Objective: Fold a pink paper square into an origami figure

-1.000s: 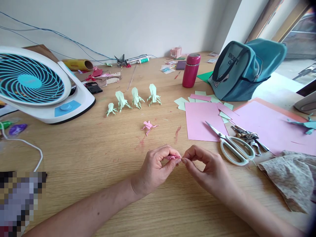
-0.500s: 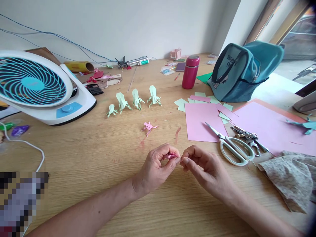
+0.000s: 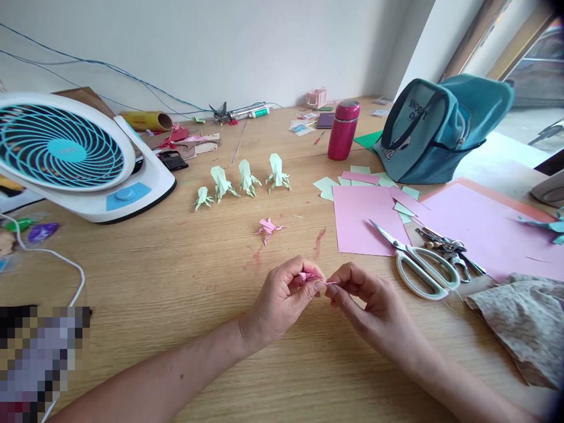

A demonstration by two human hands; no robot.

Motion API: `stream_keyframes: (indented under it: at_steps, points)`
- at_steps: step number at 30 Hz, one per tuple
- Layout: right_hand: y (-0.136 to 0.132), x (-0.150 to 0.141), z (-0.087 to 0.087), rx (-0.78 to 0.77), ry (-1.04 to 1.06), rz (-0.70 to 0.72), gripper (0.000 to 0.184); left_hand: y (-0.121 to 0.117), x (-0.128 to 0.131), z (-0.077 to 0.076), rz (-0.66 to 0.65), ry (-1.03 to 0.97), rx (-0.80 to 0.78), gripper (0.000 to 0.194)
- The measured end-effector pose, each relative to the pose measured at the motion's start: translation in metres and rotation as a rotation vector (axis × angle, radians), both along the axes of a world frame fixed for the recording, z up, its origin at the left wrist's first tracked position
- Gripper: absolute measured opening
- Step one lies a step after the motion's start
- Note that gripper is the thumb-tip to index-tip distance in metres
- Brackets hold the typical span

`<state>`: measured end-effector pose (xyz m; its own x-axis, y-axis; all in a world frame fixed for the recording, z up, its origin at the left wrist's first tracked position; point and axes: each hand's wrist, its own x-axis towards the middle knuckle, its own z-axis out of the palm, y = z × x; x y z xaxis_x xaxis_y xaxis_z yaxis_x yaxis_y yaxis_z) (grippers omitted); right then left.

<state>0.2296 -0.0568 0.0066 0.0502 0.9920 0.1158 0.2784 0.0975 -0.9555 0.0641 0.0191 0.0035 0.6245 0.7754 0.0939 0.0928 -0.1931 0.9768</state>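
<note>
Over the front of the table, my left hand (image 3: 282,296) pinches a small folded pink paper piece (image 3: 305,277), much of it hidden by the fingers. My right hand (image 3: 368,302) is closed at the piece's thin right end, thumb and forefinger pinching that tip. Just beyond my hands, a pink origami figure (image 3: 268,228) with thin legs stands on the wood. Farther back, several pale green origami figures (image 3: 277,172) stand in a row, the leftmost one smaller.
White-handled scissors (image 3: 425,270) lie partly on a pink sheet (image 3: 363,217), beside a bunch of keys (image 3: 452,247). A magenta flask (image 3: 343,132) and a teal bag (image 3: 434,132) stand behind. At left is a fan (image 3: 145,188); a patterned cloth (image 3: 524,323) lies at right.
The camera view has shifted slightly, moving the scene a little to the right. More of the pink paper's thin end now shows between my fingertips. Both hands keep their pinch.
</note>
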Motion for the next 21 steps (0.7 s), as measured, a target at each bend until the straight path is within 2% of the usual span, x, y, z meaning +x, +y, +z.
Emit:
stream_keyframes:
  at_steps: [8,15,21]
  points:
    - [-0.001,-0.001,-0.001,0.049,-0.067,0.035,0.014,0.0,0.0,0.007,-0.015,-0.026,0.205,0.013]
    - [0.001,-0.002,-0.004,-0.06,-0.013,0.036,0.017,-0.002,0.002,0.001,-0.017,-0.071,0.082,0.016]
    - [0.005,0.004,-0.014,-0.071,0.151,0.022,0.017,-0.004,0.002,-0.005,-0.022,-0.128,0.14,0.015]
